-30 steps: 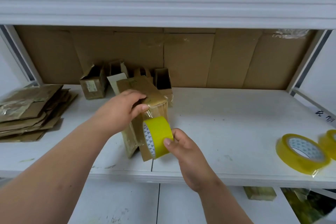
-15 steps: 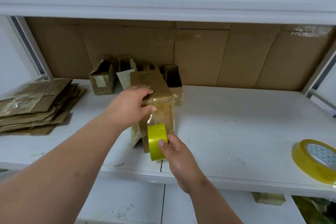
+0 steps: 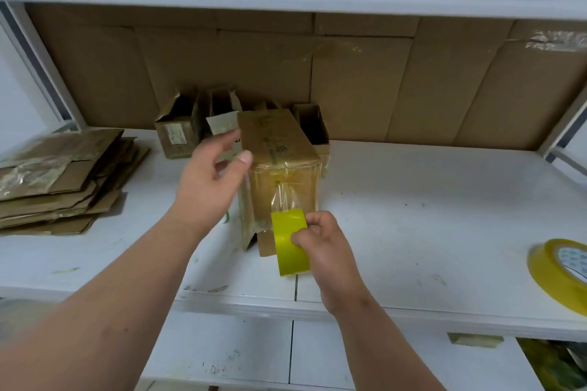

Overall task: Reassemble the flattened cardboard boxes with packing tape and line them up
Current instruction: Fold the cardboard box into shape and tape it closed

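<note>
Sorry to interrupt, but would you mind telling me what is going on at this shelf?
A person is taping a cardboard box on a white shelf. The right hand grips a yellow tape roll, with clear tape running from it up the box's near face. The left hand hovers open beside the box. Assembled boxes stand behind, flattened boxes lie stacked at left, and a spare tape roll lies at right.

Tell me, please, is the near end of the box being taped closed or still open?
Closed: clear tape runs from the roll in the right hand up over the box end.
</note>
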The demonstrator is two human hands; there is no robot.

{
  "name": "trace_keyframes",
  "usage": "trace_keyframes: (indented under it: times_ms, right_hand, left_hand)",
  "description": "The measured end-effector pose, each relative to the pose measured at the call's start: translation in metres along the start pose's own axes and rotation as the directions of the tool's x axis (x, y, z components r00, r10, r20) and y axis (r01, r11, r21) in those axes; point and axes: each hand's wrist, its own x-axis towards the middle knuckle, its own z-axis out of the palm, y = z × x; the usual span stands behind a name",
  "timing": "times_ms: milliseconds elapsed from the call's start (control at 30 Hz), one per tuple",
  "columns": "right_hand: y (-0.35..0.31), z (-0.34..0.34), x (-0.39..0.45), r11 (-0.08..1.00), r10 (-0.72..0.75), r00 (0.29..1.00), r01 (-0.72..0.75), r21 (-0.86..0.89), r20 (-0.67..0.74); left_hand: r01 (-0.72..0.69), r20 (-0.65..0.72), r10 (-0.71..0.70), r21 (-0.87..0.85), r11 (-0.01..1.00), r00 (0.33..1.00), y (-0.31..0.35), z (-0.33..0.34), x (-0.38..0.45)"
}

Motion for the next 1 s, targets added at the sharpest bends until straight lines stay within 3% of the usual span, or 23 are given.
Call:
trace_keyframes:
  times_ms: [67,100,200,300,367,433,600,700,867,1000]
  right_hand:
    - [0.001,-0.001,0.001,0.999,-0.024,1.000,0.025,0.024,-0.012]
    - [0.001,-0.001,0.001,0.999,-0.032,0.999,0.032,0.032,-0.017]
    - [0.001,0.001,0.004,0.999,-0.051,0.999,0.051,0.016,-0.016]
    - [0.000,0.002,0.006,0.998,-0.058,0.998,0.058,-0.003,-0.002]
    - [0.001,0.001,0.009,0.999,-0.052,0.999,0.052,0.001,0.009]
    - [0.003,0.000,0.010,0.999,-0.046,0.999,0.046,-0.016,0.009]
    - [0.009,0.000,0.008,0.998,-0.059,0.998,0.058,-0.014,-0.013]
    - [0.010,0.001,0.007,0.997,-0.079,0.996,0.078,-0.025,-0.046]
    - [0.011,0.003,0.010,0.993,-0.104,0.990,0.098,-0.069,-0.094]
    - [0.010,0.003,0.011,0.985,-0.144,0.978,0.128,-0.114,-0.151]
  left_hand:
    - [0.141,-0.167,-0.151,-0.072,0.987,0.974,-0.014,-0.001,-0.003]
    - [0.220,-0.184,-0.222,-0.030,0.975,0.958,-0.025,-0.002,-0.003]
    - [0.327,-0.003,-0.345,0.325,0.887,0.939,-0.067,-0.004,-0.003]
    - [0.279,0.211,-0.487,0.604,0.747,0.848,-0.093,0.000,-0.006]
    - [0.158,0.276,-0.551,0.774,0.613,0.788,-0.099,0.005,-0.006]
    - [0.042,0.302,-0.543,0.847,0.531,0.784,-0.102,0.008,-0.006]
    - [0.118,0.188,-0.415,0.785,0.608,0.890,-0.113,0.004,-0.007]
    - [0.263,0.073,-0.434,0.702,0.662,0.898,-0.111,0.001,-0.010]
    - [0.479,-0.106,-0.482,0.414,0.774,0.870,-0.099,-0.005,-0.020]
    - [0.334,-0.251,-0.276,0.233,0.913,0.928,-0.058,-0.009,-0.027]
